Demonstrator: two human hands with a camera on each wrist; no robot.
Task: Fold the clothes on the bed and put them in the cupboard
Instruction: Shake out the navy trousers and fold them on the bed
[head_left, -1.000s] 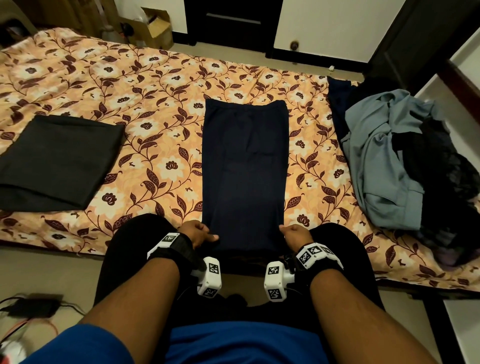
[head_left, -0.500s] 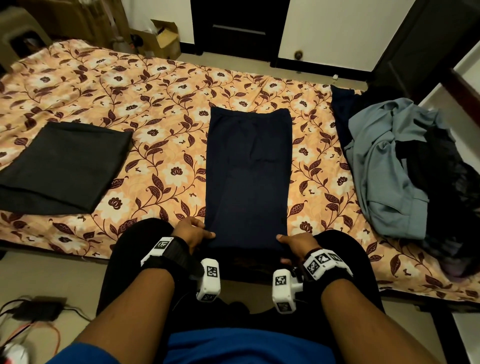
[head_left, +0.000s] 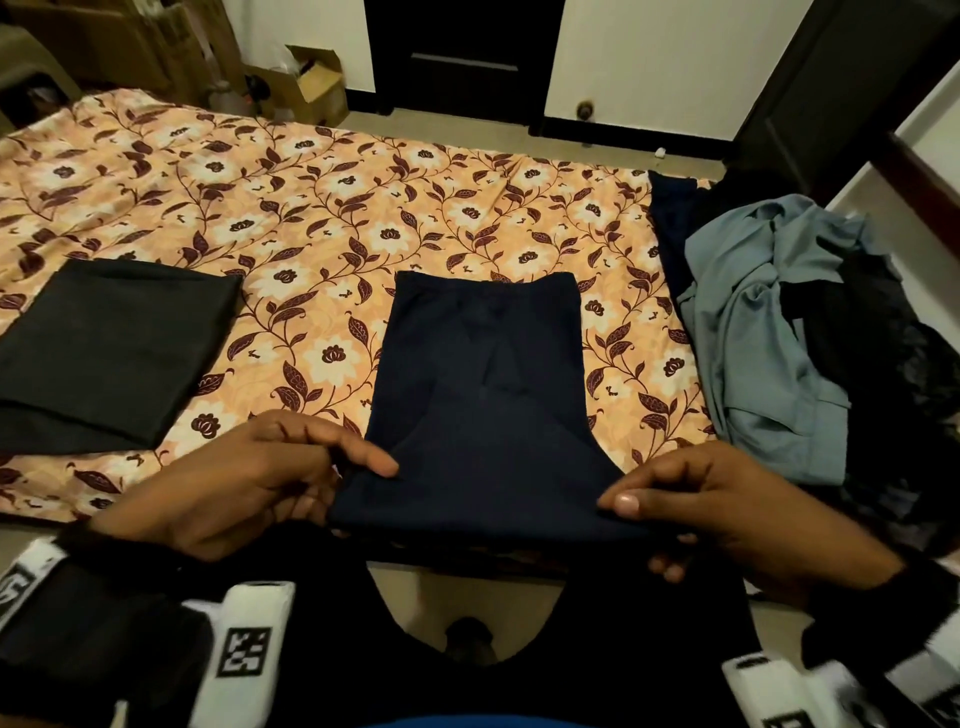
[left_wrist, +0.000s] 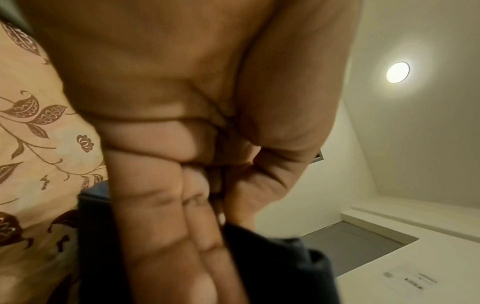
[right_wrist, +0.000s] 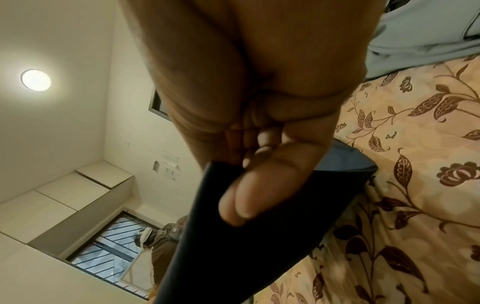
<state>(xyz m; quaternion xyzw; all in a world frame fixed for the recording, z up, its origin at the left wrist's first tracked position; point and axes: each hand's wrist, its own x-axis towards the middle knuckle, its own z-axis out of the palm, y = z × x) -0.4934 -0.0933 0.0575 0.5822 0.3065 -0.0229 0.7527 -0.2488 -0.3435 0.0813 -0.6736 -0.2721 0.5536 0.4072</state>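
Where half a second ago both hands lay low at the near hem of the long navy-blue folded trousers (head_left: 483, 395), with that hem flat at the bed's edge, they have now lifted it clear of the orange floral bedsheet (head_left: 311, 218). The left hand (head_left: 249, 478) pinches the near left corner, thumb on top and fingers (left_wrist: 166, 226) underneath, clamped on the cloth. The right hand (head_left: 727, 509) does the same at the near right corner, thumb pressed on the dark fabric. The far end, at the waistband, still rests on the bed, so the garment slopes up toward the person.

That reads as the start of the lengthwise fold: the raised hem probably goes forward to meet the waistband, halving the strip. A black folded square of cloth (head_left: 104, 353) already lies on the bed to the left, well apart. A rumpled pile of grey-blue and black clothes (head_left: 769, 338) waits on the right, unfolded. By that count much of the folding remains, and no cupboard trip is under way.
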